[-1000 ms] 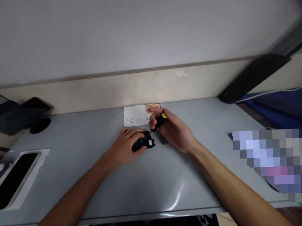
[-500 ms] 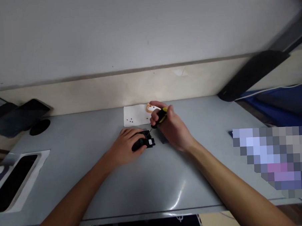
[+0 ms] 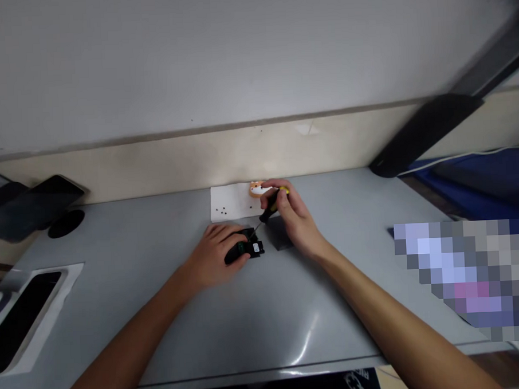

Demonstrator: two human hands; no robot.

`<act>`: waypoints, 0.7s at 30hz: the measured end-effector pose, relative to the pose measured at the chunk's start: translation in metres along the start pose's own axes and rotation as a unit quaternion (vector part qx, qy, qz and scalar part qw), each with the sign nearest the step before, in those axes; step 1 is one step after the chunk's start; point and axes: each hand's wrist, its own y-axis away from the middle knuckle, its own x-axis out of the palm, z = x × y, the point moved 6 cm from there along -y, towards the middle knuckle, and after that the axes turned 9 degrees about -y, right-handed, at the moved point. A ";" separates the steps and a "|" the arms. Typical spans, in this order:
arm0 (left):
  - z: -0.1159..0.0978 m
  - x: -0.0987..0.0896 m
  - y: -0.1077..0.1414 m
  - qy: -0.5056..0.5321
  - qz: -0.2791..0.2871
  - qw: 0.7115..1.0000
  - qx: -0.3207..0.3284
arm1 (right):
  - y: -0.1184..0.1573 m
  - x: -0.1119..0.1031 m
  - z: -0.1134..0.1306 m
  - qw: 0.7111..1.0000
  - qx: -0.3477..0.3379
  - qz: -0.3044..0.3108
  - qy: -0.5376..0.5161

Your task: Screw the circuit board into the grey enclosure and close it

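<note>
Our right hand [image 3: 299, 226] has shifted its thumb on the screwdriver [image 3: 267, 211] it grips. This slants down leftward to the black gadget [image 3: 254, 248] on the desk [image 3: 248, 321], clasped by our left hand [image 3: 211, 257]

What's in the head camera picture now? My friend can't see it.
A right hand holds a screwdriver, its tip at a small black device gripped by the left hand on a gray desk. Behind it, small dark bits lie on white paper.

Can't read any text. White label [image 3: 256, 247] on the black device [image 3: 241, 248] I'm holding: too small. White lettering [image 3: 362, 374] beside round emblem [image 3: 354, 383], below: blurred.
</note>
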 end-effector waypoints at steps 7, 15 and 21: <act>0.000 -0.001 0.000 0.006 0.000 1.000 -0.006 | 0.003 0.002 0.000 0.990 0.059 0.016 -0.126; 0.000 0.001 0.001 0.001 0.004 1.000 0.000 | 0.005 0.013 -0.005 0.981 0.076 -0.010 -0.179; 0.000 0.000 0.001 -0.002 0.007 1.000 0.000 | 0.006 0.016 0.000 0.974 0.090 0.004 -0.208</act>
